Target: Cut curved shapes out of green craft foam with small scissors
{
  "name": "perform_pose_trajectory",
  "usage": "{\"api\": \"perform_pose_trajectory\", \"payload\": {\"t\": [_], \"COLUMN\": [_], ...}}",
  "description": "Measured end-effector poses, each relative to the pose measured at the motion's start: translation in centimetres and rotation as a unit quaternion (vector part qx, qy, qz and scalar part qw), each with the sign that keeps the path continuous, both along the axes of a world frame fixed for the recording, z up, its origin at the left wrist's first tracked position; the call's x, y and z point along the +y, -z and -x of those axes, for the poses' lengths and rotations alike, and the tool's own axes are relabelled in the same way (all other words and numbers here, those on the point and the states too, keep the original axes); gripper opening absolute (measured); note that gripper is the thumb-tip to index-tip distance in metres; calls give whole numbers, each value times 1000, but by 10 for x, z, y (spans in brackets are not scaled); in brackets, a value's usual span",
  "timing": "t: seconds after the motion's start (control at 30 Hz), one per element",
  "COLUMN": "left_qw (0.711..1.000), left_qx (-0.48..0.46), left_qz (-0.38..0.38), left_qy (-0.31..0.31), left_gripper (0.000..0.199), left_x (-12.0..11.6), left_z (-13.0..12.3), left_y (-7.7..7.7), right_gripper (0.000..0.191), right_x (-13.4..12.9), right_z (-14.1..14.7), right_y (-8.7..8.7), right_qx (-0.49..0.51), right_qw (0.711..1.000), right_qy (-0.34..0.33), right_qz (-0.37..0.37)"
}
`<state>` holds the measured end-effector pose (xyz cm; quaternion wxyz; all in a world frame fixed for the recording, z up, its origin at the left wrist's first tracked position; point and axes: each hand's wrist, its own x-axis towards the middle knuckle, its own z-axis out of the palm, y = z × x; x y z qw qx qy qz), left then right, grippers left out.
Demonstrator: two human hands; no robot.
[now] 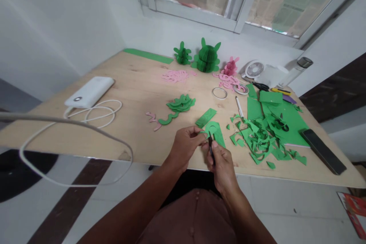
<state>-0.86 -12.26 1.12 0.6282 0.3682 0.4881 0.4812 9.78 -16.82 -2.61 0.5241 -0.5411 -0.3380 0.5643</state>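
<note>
My right hand [221, 162] is closed round the handles of black scissors [211, 149] near the table's front edge. The blades point away from me at a piece of green paper [212, 126] with a curved outline. My left hand [185, 143] pinches that paper at its left side. Just beyond lies a green paper strip [206, 117], and another green sheet lies under the scissors. Left of my hands, a wavy green cutout [168, 118] touches a pink wavy cutout [154, 121]. A pile of green cutouts [181, 103] sits behind them.
Green scraps [259, 139] spread to the right, near a dark phone-like slab [323, 151]. A white power bank [90, 91] with a looping cable stands left. Green paper figures [206, 58], pink cutouts [177, 76], tape rolls [241, 89] and a small fan [254, 69] line the back.
</note>
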Motion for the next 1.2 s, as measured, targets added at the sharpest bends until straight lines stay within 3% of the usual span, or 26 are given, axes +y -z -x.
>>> {"api": "perform_pose_trajectory", "payload": {"t": [0.43,0.77,1.2], "left_qw": [1000,1000,998], "left_qx": [-2,11,-38], "left_qz": [-3,-22,2], "left_qy": [10,-6,-57], "left_gripper": [10,15,14], "left_x": [0,4,-6], "left_z": [2,5,-3], "left_y": [-2,-2,-6], "right_gripper": [48,48,47], "right_x": [-1,-2,-2], "right_z": [1,1,3], "right_y": [0,-2,-2], "right_qx": [-15,-14,-17], "right_qw": [1000,1000,1000], "right_qy": [3,-5,-2], "right_qz": [-3,-1,-13]}}
